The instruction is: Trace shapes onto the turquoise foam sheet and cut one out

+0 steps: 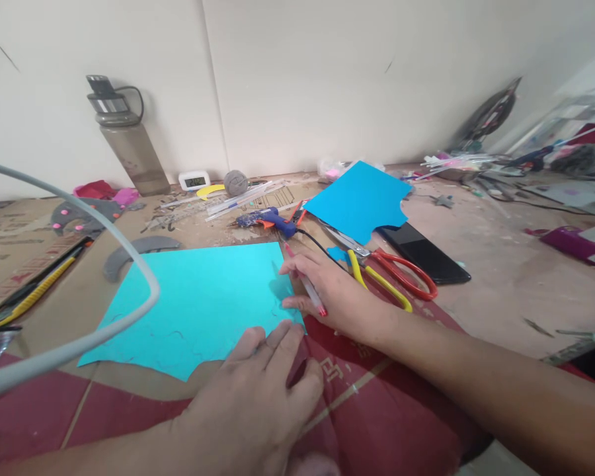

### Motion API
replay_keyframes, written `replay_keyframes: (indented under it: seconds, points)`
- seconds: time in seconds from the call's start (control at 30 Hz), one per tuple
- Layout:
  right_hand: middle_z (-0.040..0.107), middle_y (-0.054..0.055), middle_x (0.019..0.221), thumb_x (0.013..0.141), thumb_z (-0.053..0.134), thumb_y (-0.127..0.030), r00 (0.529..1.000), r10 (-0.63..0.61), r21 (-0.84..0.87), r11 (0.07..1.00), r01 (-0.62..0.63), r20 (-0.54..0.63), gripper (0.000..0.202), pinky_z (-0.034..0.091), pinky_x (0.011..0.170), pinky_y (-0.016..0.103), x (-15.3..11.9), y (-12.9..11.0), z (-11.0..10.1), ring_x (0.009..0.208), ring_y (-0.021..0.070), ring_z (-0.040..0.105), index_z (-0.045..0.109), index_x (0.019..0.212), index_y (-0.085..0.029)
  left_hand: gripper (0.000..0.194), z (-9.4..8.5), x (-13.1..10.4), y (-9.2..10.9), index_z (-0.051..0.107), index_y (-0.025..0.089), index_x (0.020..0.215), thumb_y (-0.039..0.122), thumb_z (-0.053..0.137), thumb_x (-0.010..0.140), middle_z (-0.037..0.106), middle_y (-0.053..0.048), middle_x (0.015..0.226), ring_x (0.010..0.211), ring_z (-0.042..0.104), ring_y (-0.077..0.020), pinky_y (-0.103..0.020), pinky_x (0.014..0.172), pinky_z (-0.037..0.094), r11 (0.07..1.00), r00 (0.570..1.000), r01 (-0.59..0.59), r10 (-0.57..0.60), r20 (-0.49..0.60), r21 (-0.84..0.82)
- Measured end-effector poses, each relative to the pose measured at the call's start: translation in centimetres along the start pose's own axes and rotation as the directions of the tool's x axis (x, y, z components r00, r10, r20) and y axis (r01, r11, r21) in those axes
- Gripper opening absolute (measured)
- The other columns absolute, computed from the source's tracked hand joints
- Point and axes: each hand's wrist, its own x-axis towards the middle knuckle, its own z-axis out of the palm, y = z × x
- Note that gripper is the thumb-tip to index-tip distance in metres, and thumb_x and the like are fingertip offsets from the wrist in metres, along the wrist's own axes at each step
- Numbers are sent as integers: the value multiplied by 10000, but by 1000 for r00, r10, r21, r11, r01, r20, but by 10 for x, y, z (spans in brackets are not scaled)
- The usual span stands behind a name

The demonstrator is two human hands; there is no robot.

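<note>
A turquoise sheet [193, 297] with a scalloped lower edge and faint curved lines lies at the left centre. My left hand [262, 390] rests on its lower right part, fingers spread, holding nothing. At the sheet's right edge my right hand [327, 291] grips a pink-and-clear pen [311, 291]. Beyond that hand lies a blue sheet [359, 201] with a cut, scalloped edge. Red-handled scissors [406, 268] lie just below the blue sheet, and a yellow-handled tool [387, 287] is beside them.
A blue glue gun [268, 219], a black phone [424, 254] and a yellow cutter [39, 291] lie around the sheets. A bottle [131, 145] and a small clock [194, 180] stand by the wall. A grey cable [104, 334] arches across the left foreground.
</note>
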Motion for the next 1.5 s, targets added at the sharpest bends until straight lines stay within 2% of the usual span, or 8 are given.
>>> replay_keyframes:
  seconds: [0.1, 0.17, 0.3, 0.4, 0.57, 0.67, 0.9, 1.5]
  points:
    - [638, 59, 1039, 901, 524, -229, 995, 1, 125, 992, 12, -105, 160, 448, 852, 339, -1, -8, -6, 977, 197, 579, 583, 1049, -217, 695, 0, 0, 0, 572, 141, 1176, 682, 525, 742, 439, -279, 1351, 1195, 482, -418, -573, 948, 401, 1000, 1000, -17, 17, -23, 12]
    - [660, 36, 1032, 949, 428, -259, 992, 50, 219, 976, -24, -116, 208, 461, 837, 312, -2, -13, -11, 949, 174, 603, 613, 1040, -225, 669, -1, 1, -1, 585, 135, 1147, 672, 519, 754, 454, -282, 1335, 1204, 472, -419, -563, 945, 407, 999, 999, -43, 44, -31, 27]
    - [654, 22, 1042, 979, 349, -299, 994, 102, 360, 927, -109, 39, 287, 481, 803, 281, -5, -19, -19, 937, 156, 610, 607, 1080, -225, 610, -3, 1, -2, 581, 123, 1152, 615, 498, 800, 479, -296, 1301, 1183, 490, -424, -550, 914, 433, 995, 996, -70, 73, -47, 71]
    - [657, 24, 985, 978, 357, -285, 991, 63, 383, 918, -103, 114, 294, 458, 866, 286, -3, -21, -22, 962, 154, 602, 639, 962, -203, 585, -2, 1, -2, 572, 120, 1166, 580, 502, 812, 482, -294, 1299, 1187, 490, -414, -537, 917, 437, 994, 996, -72, 76, -54, 82]
    - [642, 25, 857, 898, 536, -273, 972, 62, 440, 884, -160, 228, 130, 496, 700, 250, 0, -21, -18, 792, 137, 610, 623, 901, -176, 600, 1, 2, -2, 577, 130, 1157, 601, 527, 789, 491, -274, 1298, 1210, 475, -388, -513, 962, 420, 997, 996, -45, 50, -71, 68]
    - [629, 25, 857, 910, 512, -274, 966, 30, 465, 872, -150, 256, 134, 489, 685, 248, -2, -19, -13, 771, 128, 604, 594, 882, -172, 614, 1, 1, -2, 572, 123, 1160, 608, 526, 786, 475, -282, 1308, 1205, 473, -399, -526, 954, 420, 997, 996, -55, 59, -66, 54]
    - [590, 12, 831, 941, 456, -305, 967, 0, 377, 921, -99, 253, 179, 449, 682, 227, -4, -17, -11, 740, 104, 560, 545, 877, -164, 506, -8, 2, 0, 564, 129, 1159, 505, 557, 821, 445, -265, 1348, 1252, 431, -378, -508, 988, 385, 998, 1000, -27, 27, 15, 55]
    - [591, 3, 811, 938, 459, -294, 969, -18, 266, 963, -50, 248, 174, 416, 667, 219, -5, -20, -9, 716, 104, 543, 553, 854, -174, 615, -10, 2, 1, 564, 141, 1185, 623, 494, 809, 493, -261, 1295, 1242, 438, -383, -527, 959, 404, 997, 1000, -25, 24, 11, 79]
